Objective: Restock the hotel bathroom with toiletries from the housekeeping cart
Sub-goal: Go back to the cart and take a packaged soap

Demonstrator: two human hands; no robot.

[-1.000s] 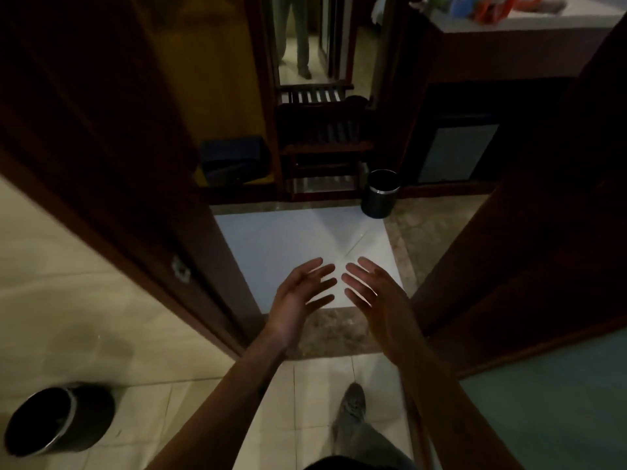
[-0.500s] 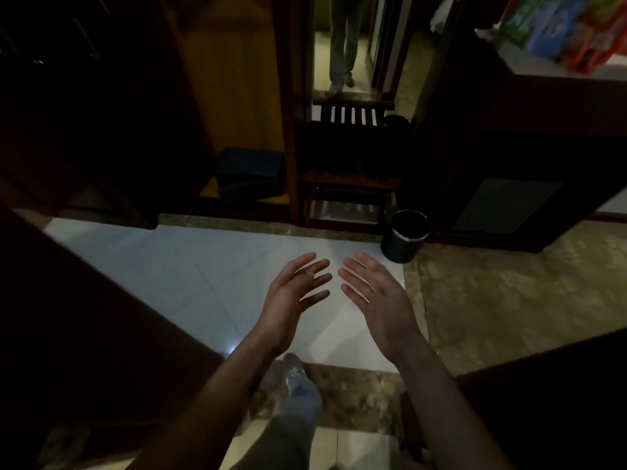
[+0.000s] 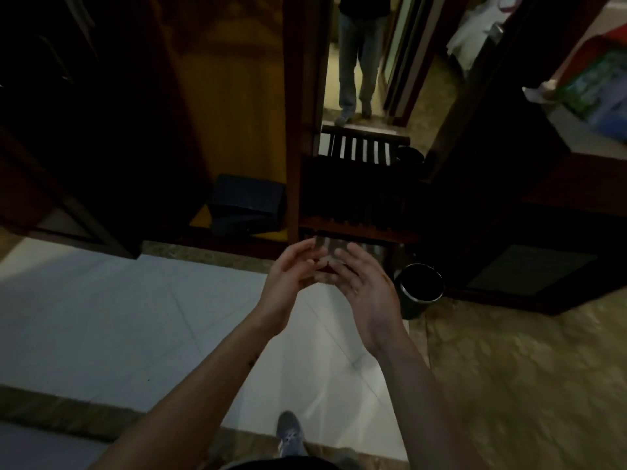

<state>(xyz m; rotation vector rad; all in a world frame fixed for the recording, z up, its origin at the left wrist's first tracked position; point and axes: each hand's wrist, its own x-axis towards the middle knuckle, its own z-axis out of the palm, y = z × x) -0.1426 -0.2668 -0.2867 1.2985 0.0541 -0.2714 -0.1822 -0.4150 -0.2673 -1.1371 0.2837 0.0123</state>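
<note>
Both my hands are held out in front of me over the white floor tiles, close together with fingertips nearly meeting. My left hand (image 3: 291, 279) has relaxed, slightly bent fingers and holds nothing. My right hand (image 3: 364, 290) is likewise empty, palm turned inward. Colourful packets (image 3: 597, 93) lie on a light counter top at the upper right edge; the view is dim and blurred, so what they are is unclear. No housekeeping cart can be made out.
A dark slatted wooden rack (image 3: 359, 191) stands straight ahead beside a dark wooden cabinet (image 3: 529, 232). A black round bin (image 3: 419, 290) sits on the floor right of my hands. A person's legs (image 3: 359, 62) show in the passage beyond. A dark box (image 3: 247, 205) lies left.
I have walked out through the doorway into the entry hall. My hands have risen and drawn closer together; both stay empty.
</note>
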